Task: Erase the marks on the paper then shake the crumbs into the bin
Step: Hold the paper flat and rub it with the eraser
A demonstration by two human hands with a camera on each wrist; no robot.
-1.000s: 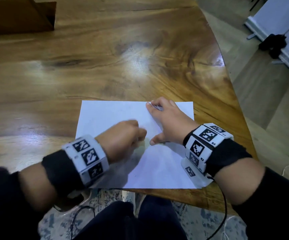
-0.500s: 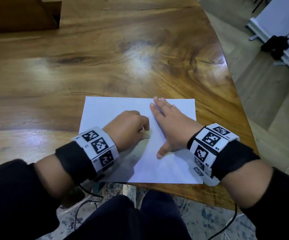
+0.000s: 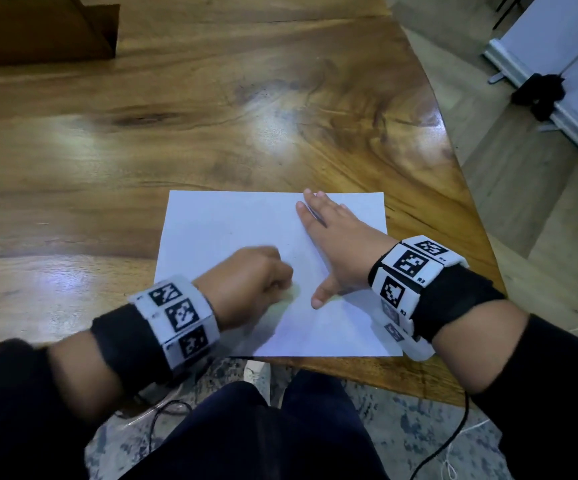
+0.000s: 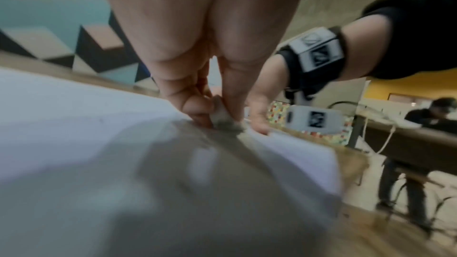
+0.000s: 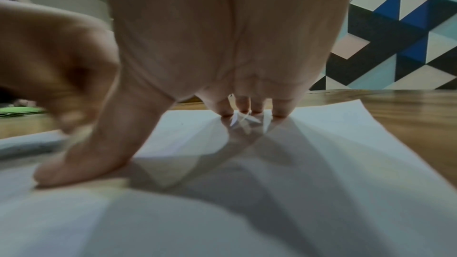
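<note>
A white sheet of paper lies at the near edge of the wooden table. My left hand is curled into a fist over the sheet's lower middle and pinches a small pale eraser, whose dirty tip touches the paper. The eraser shows blurred in the head view. My right hand lies flat on the sheet's right half, fingers straight and thumb spread, pressing the paper down. Any marks are too faint to make out.
A brown wooden box stands at the table's far left corner. The table edge curves away on the right above the floor. White panels with a black object stand at the right. Another person is at a far table.
My left fist with the eraser has slid back and forth over the sheet's lower middle. My right hand's fingers have straightened and now lie flat on the paper.
</note>
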